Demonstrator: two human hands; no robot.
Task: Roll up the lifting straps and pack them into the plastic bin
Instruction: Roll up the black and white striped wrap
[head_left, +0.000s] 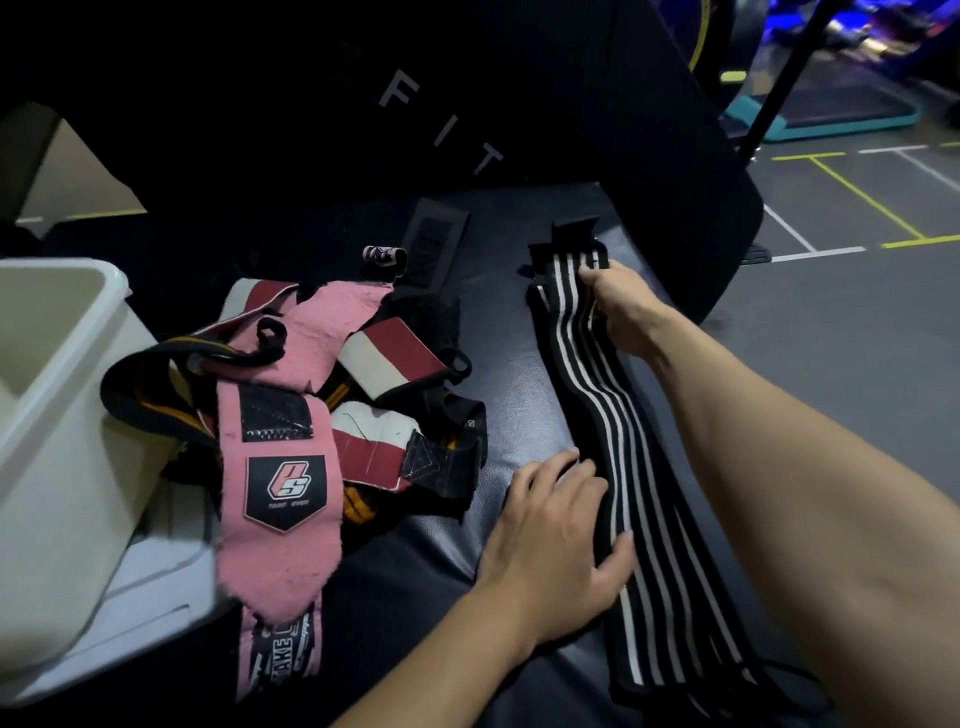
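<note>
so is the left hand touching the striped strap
Touching: the head view shows the left hand lying flat on the striped strap's near edge.

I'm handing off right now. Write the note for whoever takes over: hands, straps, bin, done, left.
Left hand: flat, pressing the black-and-white striped strap near its middle.
Right hand: gripping that strap's far end.
The strap lies stretched out on the black bench pad, not yet rolled.
Pile of pink, red-white and black straps: loose beside the plastic bin.
Done: no strap visible in the bin.
Left: roll every strap, pack them.
</note>
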